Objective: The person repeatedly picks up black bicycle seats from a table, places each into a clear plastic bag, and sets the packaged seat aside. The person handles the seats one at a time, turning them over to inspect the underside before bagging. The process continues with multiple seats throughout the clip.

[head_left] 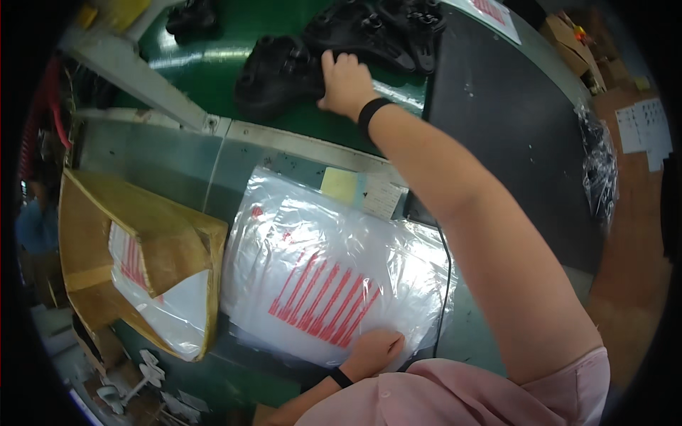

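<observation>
My right hand [346,82] reaches far forward onto the green conveyor belt [206,67] and grips a black moulded plastic part [273,71]. More black parts [383,28] lie just beyond it on the belt. My left hand [376,350] rests close to my body on the near edge of a stack of clear plastic bags [320,270] printed with red bars. Its fingers press flat on the top bag. Both wrists wear a black band.
An open cardboard box [142,241] holding more clear bags stands to the left of the stack. A black mat [511,121] covers the table at right, with a bag of dark parts [600,170] at its edge. A yellow note [339,186] lies behind the stack.
</observation>
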{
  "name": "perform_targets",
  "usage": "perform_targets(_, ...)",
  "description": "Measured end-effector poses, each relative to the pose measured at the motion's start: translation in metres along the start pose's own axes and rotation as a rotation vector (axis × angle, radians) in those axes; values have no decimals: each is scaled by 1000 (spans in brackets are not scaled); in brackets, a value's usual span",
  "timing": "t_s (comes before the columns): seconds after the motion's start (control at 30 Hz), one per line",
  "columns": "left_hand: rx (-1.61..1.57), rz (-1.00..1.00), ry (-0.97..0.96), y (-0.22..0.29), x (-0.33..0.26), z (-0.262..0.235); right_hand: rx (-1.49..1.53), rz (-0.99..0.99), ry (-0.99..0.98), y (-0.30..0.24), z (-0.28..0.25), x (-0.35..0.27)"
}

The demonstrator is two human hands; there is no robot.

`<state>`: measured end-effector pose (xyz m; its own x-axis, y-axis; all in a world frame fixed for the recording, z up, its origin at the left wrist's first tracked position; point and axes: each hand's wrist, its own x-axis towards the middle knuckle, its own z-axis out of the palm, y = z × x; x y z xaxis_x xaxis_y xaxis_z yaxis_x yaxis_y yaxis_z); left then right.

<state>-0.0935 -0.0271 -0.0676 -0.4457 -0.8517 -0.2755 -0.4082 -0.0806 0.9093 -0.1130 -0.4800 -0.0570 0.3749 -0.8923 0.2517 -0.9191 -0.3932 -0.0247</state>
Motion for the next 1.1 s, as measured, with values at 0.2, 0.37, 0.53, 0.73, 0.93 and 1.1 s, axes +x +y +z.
perform_targets(0.2, -127, -258, 138, 21, -27, -23, 328, 190, -149, -20, -31, -46)
perform_targets(0.37, -702, -375, 115, -4, -43, -29, 1960, 532, -907, 30, -109, -155)
perform_targets(0.53, -866, -307, 165, 0, -40, -21, 2685, 390, -830, 27, -197, -342)
perform_targets(0.73, -880, -305, 138, 48, -32, 4, 2960, 247, -492, 15, -262, -462)
perform_targets(0.93, -650, -136, 87, 40, -9, 20, 1469, 454, 58, 25, -310, -507)
perform_targets(1.1, -744, -197, 228, 14, -1, 27, 1411, 543, -177, 18, -278, -512)
